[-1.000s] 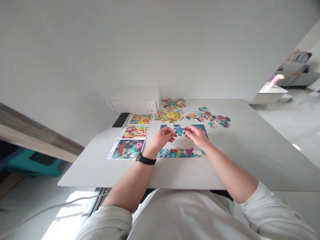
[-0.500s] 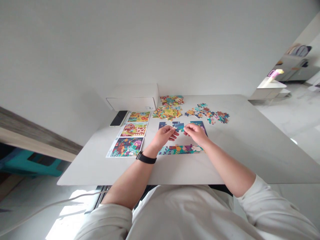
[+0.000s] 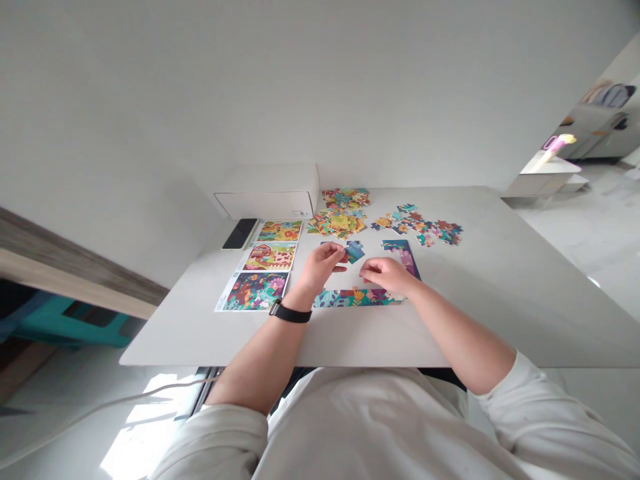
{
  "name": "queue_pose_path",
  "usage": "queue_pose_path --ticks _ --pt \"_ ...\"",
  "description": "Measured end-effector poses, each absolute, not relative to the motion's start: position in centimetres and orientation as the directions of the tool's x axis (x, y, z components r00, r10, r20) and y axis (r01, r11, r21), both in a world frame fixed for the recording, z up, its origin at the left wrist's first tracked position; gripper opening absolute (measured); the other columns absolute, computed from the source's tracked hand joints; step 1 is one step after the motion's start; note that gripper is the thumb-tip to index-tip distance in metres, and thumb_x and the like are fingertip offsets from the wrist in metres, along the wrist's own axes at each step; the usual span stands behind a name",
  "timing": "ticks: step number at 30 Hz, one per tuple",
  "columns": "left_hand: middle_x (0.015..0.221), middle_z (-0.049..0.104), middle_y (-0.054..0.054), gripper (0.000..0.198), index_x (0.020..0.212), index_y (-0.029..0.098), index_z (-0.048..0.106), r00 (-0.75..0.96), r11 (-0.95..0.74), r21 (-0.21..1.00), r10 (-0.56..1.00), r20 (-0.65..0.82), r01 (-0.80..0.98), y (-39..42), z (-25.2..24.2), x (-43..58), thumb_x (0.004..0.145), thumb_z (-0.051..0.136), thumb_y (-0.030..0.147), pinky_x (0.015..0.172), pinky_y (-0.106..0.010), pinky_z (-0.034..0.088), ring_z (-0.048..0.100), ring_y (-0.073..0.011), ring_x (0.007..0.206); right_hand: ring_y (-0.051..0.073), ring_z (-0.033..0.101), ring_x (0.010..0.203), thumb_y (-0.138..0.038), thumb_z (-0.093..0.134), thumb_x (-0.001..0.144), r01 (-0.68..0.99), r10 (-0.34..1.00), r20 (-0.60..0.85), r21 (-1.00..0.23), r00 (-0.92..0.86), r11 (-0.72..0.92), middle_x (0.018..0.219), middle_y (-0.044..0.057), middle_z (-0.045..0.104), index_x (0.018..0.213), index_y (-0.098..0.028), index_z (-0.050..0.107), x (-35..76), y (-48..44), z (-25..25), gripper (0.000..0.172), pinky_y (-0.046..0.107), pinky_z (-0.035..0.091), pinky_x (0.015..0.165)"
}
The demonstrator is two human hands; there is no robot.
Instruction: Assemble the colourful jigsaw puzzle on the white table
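Observation:
My left hand [image 3: 323, 263] pinches a blue jigsaw piece [image 3: 356, 252] at its left edge, tilted above the table. To its right and slightly nearer, my right hand [image 3: 387, 275] has its fingers pressed together; whatever they hold, if anything, is hidden. Beneath and between the hands lies a partly joined puzzle border: a teal, leafy bottom strip [image 3: 357, 297] and a dark blue and purple right side [image 3: 409, 257]. A dark piece at the upper left of the border is mostly covered by my left hand.
Picture cards [image 3: 256, 291] lie left of my hands, beside a phone [image 3: 240, 233]. Behind them stands a white box [image 3: 265, 193] near the wall. Yellow pieces [image 3: 340, 222] are heaped behind the border, and mixed loose pieces [image 3: 423, 227] lie at the back right.
My right hand has come away from the blue piece, moving slightly nearer my body. The piece stays in my left hand and is now turned at a slant.

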State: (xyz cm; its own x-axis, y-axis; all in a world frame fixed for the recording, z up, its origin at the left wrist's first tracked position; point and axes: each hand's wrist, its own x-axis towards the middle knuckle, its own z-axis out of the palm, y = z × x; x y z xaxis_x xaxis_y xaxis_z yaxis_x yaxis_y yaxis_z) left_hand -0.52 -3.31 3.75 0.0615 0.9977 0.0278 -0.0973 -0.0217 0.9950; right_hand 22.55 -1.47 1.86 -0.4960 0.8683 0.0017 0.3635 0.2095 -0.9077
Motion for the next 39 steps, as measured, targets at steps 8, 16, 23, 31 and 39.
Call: queue_pose_path --ticks 8,16,23,31,39 --pt "0.081 0.072 -0.004 0.04 0.099 0.018 0.08 0.11 -0.122 0.971 0.989 0.1 0.208 -3.2 2.9 -0.4 0.09 0.078 0.057 0.059 -0.025 0.053 0.063 -0.0141 0.068 0.021 0.072 0.083 -0.051 0.071 0.091 0.227 0.909 0.072 -0.957 -0.41 0.179 0.092 0.003 0.078 0.111 -0.025 0.075 22.4 -1.4 2.3 0.033 0.031 0.055 0.073" --pt "0.093 0.074 -0.007 0.047 0.113 0.019 0.077 0.078 -0.082 0.994 0.994 0.076 0.079 -3.3 3.9 -0.7 0.095 0.07 0.062 0.07 -0.027 0.062 0.07 -0.0157 0.077 0.019 0.069 0.074 -0.049 0.073 0.088 0.253 0.91 0.032 -0.956 -0.414 0.149 0.082 0.001 0.078 0.091 -0.024 0.076 22.1 -1.2 1.7 0.026 0.031 0.052 0.07" --pt "0.094 0.075 -0.006 0.046 0.102 0.019 0.071 0.01 -0.04 0.999 0.999 0.04 0.021 -2.8 4.3 -2.3 0.092 0.076 0.064 0.071 -0.027 0.061 0.071 -0.0135 0.077 0.02 0.067 0.071 -0.057 0.08 0.08 0.191 0.937 0.005 -0.979 -0.35 0.076 0.086 0.005 0.082 0.089 -0.024 0.074 22.5 -0.9 2.3 0.034 0.03 0.049 0.062" --pt "0.081 0.074 -0.004 0.037 0.101 0.018 0.073 0.146 -0.054 0.993 0.989 0.038 0.108 -2.8 3.3 -1.4 0.081 0.089 0.044 0.066 -0.027 0.058 0.07 -0.0156 0.074 0.019 0.067 0.071 -0.056 0.079 0.082 0.205 0.932 -0.007 -0.976 -0.362 0.072 0.089 0.005 0.084 0.09 -0.024 0.076 22.2 -1.2 1.9 0.033 0.031 0.049 0.064" --pt "0.075 0.072 -0.003 0.029 0.097 0.017 0.073 0.191 -0.089 0.981 0.98 0.056 0.17 -2.9 3.9 -2.5 0.081 0.086 0.037 0.064 -0.03 0.056 0.067 -0.0157 0.068 0.021 0.07 0.076 -0.057 0.081 0.082 0.202 0.893 -0.022 -0.976 -0.449 0.077 0.092 0.007 0.084 0.09 -0.024 0.076 21.8 -1.8 2.2 0.034 0.034 0.054 0.071"
